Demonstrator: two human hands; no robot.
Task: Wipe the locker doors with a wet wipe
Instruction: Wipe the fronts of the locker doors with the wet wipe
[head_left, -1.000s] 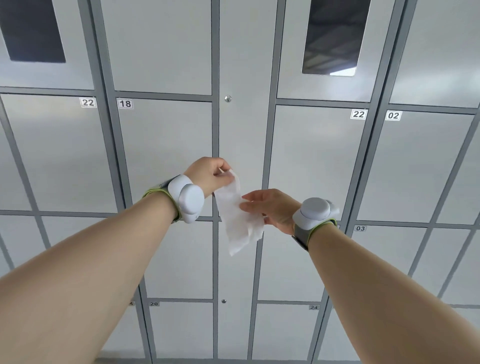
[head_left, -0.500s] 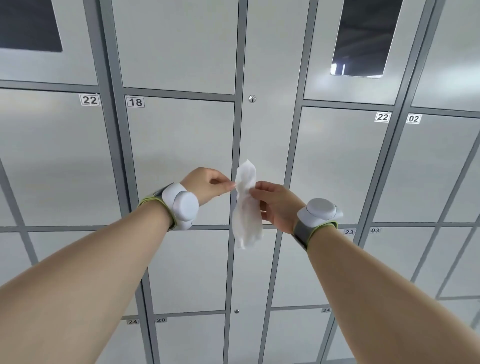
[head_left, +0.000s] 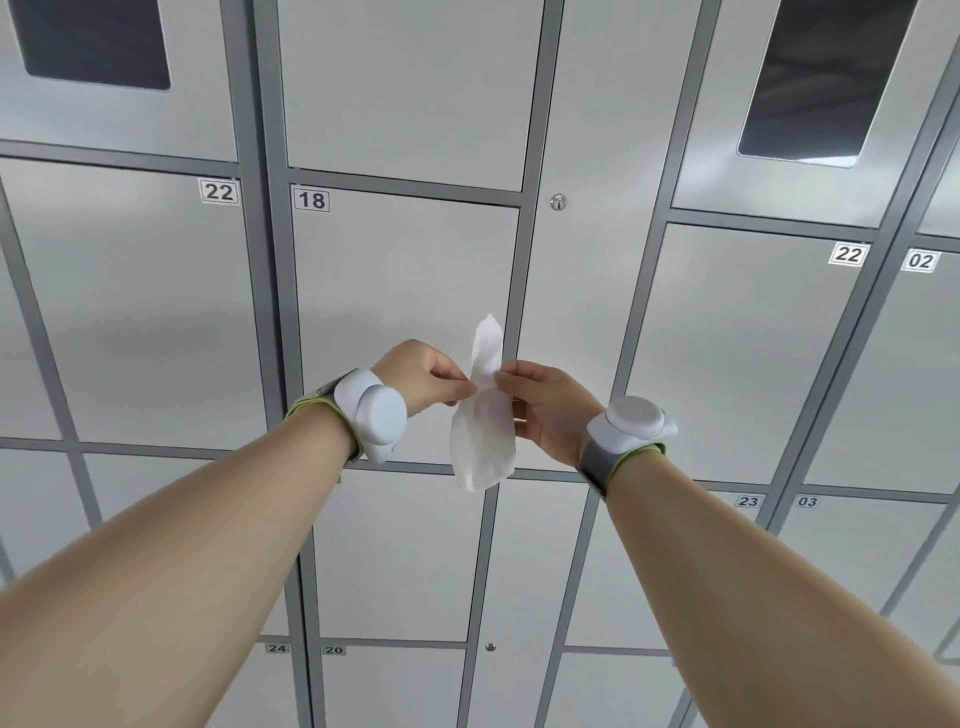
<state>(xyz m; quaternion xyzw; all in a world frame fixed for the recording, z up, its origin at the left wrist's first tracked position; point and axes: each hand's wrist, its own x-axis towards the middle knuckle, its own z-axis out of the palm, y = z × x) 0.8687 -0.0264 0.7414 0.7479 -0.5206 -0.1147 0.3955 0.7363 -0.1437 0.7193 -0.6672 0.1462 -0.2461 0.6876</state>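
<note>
Here the bank of grey locker doors (head_left: 135, 312) fills the whole view, pale panels set in darker frame bars (head_left: 260, 291). It sits further right in the picture than half a second ago, so door 18 (head_left: 405, 280) now lies directly behind the hands. Two upper doors carry dark window panels (head_left: 96, 44), one at the left edge and one at the upper right. A narrow centre panel (head_left: 571, 322) runs down just right of door 18.

Both bare forearms reach up from the bottom corners, with a white wrist device on the left (head_left: 374, 415) and another on the right (head_left: 631, 423). The left hand (head_left: 421, 376) and right hand (head_left: 545, 405) meet with fingertips almost touching, closer than a second ago. Each pinches the wet wipe (head_left: 483, 436) between thumb and forefinger, the other fingers curled.

The wipe hangs in front of the doors. A second ago it drooped wide below the hands. Now it is bunched narrow, with a short tip above the pinch and the longer part below, hiding a stretch of frame bar.

Small number labels read 22 (head_left: 219, 192) and 18 (head_left: 311, 200). A round keyhole (head_left: 558, 202) sits on the centre panel.
</note>
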